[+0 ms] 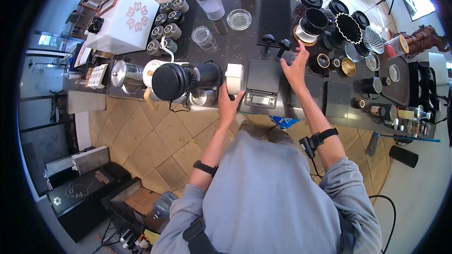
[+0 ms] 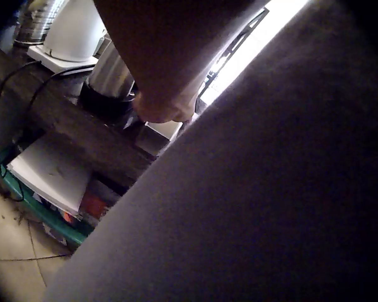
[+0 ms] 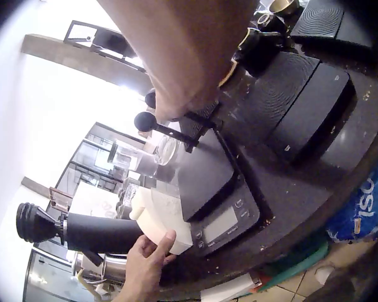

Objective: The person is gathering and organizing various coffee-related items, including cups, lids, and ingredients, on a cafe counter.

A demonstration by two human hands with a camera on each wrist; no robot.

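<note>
In the head view, my left hand grips the lower end of an off-white box-like holder, thumb on one side and fingers on the other. The right wrist view shows the same grip on the holder. A black scale with a small display lies just right of it. My right hand is past the scale's far right corner, fingers spread and slightly bent, holding nothing visible. Close by its thumb is a black round-headed tool. Beyond its fingertips stands a black dripper on a white base.
A black grinder and a white kettle stand on the left. Jars cluster behind them. Flat black scales, a dark cup and a brass bowl occupy the right side. A glass dish sits at the back.
</note>
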